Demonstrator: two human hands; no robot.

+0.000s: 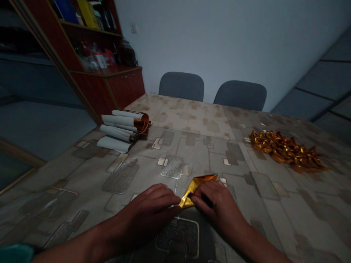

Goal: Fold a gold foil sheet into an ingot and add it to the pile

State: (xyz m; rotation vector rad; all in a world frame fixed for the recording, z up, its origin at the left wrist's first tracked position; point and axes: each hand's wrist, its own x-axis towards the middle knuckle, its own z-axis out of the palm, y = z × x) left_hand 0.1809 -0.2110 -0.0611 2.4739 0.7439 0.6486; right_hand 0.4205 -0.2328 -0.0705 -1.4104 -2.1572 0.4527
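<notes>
A partly folded sheet of gold foil paper [193, 184] lies on the patterned tablecloth in front of me, with creased, pointed ends. My left hand [153, 204] pinches its near left tip between thumb and fingers. Over the paper's right part is my right hand [215, 199], its fingers curled and gripping the folded layer. The underside of the paper and some of my fingertips are hidden. Farther right sits a cluster of folded gold paper pieces [287, 149], apart from both hands. Toward the back left rests a stack of curled paper sheets [120, 128], pale outside and gold inside.
The table [192, 109] has a cloth with a rectangle pattern. Beyond its far edge stand two grey chairs, a left chair [181, 86] and a right chair [240, 94], against the wall. A reddish wooden cabinet [126, 87] with loaded shelves is at the back left.
</notes>
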